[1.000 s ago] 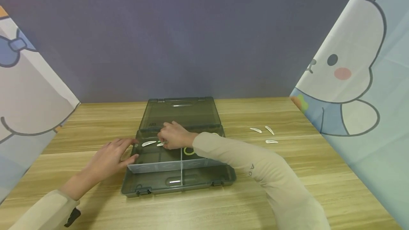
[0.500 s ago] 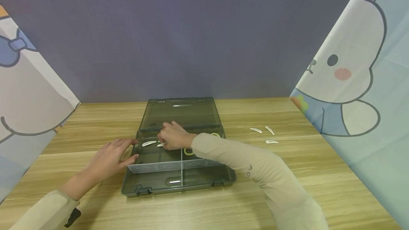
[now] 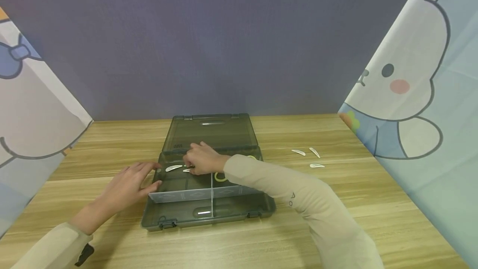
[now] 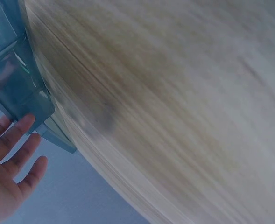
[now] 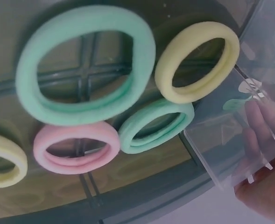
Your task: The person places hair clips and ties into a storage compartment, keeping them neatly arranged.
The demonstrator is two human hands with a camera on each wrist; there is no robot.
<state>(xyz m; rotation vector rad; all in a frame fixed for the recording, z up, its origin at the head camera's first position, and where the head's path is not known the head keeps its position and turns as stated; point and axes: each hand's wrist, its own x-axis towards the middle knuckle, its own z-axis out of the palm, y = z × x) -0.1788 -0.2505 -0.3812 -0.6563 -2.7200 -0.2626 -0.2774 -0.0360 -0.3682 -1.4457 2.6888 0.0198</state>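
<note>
My left hand (image 3: 128, 184) rests at the left edge of a see-through grey compartment box (image 3: 210, 134), its fingers spread and its thumb near the front divider. Reaching into the back left compartment, my right hand (image 3: 203, 159) has curled fingers and pinches a white hair clip (image 3: 186, 170), partly hidden by the fingertips. To the left of it in the same compartment lies another white hair clip (image 3: 173, 168). A green clip (image 5: 235, 103) shows beside the fingers in the right wrist view, behind a clear divider (image 5: 216, 154).
In the right compartment lie several soft hair ties, among them a mint one (image 5: 86, 65), a pink one (image 5: 76, 148) and a yellow one (image 5: 198, 60). Three white hair clips (image 3: 317, 165) lie on the wooden table (image 3: 354, 202) to the right. The box lid stands opened back.
The clip at my right fingertips has shifted slightly and less of it shows. Both hands stay almost where they were, and the box has not moved.
</note>
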